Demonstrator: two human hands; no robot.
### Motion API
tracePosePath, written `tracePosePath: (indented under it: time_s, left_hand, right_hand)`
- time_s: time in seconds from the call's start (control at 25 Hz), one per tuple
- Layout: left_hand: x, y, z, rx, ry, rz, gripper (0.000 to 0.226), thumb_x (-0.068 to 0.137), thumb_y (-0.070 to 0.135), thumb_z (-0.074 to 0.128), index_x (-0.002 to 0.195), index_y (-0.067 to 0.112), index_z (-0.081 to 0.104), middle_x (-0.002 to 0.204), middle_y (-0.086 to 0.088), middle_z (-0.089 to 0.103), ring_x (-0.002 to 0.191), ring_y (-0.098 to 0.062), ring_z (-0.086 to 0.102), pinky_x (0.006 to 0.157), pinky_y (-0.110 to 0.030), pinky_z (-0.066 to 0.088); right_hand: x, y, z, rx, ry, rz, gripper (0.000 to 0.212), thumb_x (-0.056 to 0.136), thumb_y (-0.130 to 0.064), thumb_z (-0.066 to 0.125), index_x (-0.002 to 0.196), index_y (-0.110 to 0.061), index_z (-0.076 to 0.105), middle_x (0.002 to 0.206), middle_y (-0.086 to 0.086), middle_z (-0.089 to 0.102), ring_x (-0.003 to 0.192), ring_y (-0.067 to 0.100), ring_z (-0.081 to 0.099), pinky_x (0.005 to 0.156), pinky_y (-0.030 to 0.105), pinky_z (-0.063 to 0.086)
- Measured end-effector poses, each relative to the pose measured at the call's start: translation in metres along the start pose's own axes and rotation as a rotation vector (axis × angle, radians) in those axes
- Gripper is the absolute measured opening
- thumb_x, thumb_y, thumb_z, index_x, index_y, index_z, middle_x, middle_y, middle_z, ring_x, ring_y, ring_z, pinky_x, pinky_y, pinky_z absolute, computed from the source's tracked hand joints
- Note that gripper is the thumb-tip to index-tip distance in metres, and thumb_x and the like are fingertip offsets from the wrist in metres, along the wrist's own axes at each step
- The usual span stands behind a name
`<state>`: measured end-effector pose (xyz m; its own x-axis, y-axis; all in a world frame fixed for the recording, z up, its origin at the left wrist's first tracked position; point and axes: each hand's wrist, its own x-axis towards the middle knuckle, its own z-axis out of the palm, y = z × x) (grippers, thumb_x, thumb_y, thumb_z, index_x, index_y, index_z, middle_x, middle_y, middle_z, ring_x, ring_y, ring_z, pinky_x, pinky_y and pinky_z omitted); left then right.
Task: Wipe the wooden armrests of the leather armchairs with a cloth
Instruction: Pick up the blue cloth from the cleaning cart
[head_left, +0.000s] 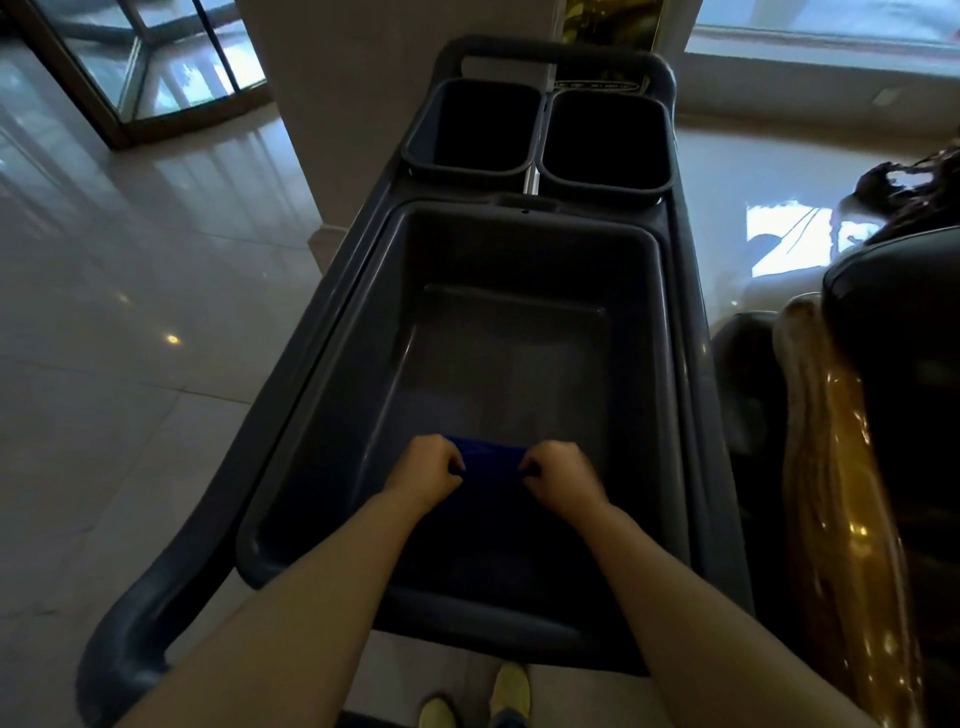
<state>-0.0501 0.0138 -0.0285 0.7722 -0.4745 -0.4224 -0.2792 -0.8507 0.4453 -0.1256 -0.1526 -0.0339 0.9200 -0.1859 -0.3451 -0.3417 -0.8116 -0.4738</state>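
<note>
- Two hands hold a blue cloth (491, 462) stretched between them over the near end of a large grey tub (675, 415) on a cleaning cart (311, 332).
- Left hand (428, 467) has its grip curled tight on the cloth's left edge; right hand (563, 475) pinches the right edge the same way.
- Step in hand, as I judge it: readying or folding the cloth, with no wiping begun.
- One glossy wooden armrest (831, 467) of a dark leather armchair (893, 322) stands just right of the cart, untouched.
- Next move calls for turning right and carrying the cloth onto that wood.
</note>
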Motion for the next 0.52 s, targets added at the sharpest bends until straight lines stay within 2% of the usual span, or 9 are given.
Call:
tracePosePath:
  time_s: [0.16, 0.32, 0.52]
  left_hand:
    - [-0.012, 0.02, -0.048, -0.093, 0.014, 0.032, 0.015, 0.075, 0.014, 0.071, 0.089, 0.013, 0.072, 0.097, -0.005, 0.07, 0.087, -0.013, 0.063, 0.081, -0.025, 0.05]
    - [-0.03, 0.056, -0.096, -0.148, 0.059, 0.145, 0.01, 0.073, 0.016, 0.072, 0.083, 0.017, 0.072, 0.078, 0.005, 0.066, 0.074, -0.005, 0.06, 0.072, -0.023, 0.049]
    - [-0.063, 0.119, -0.135, -0.16, 0.109, 0.295, 0.009, 0.071, 0.018, 0.074, 0.079, 0.018, 0.073, 0.077, 0.006, 0.067, 0.074, -0.004, 0.06, 0.063, -0.013, 0.044]
  right_hand:
    - [-0.01, -0.011, -0.045, 0.134, 0.102, 0.023, 0.012, 0.076, -0.013, 0.069, 0.088, -0.012, 0.072, 0.093, 0.009, 0.072, 0.083, 0.019, 0.064, 0.075, 0.028, 0.05]
    - [-0.038, -0.026, -0.103, 0.182, 0.272, -0.026, 0.009, 0.072, -0.014, 0.073, 0.08, -0.014, 0.074, 0.078, 0.003, 0.071, 0.071, 0.01, 0.06, 0.063, 0.018, 0.043]
    - [-0.093, -0.028, -0.171, 0.128, 0.459, -0.072, 0.011, 0.07, -0.015, 0.073, 0.081, -0.017, 0.074, 0.069, -0.007, 0.062, 0.067, 0.004, 0.054, 0.066, 0.011, 0.035]
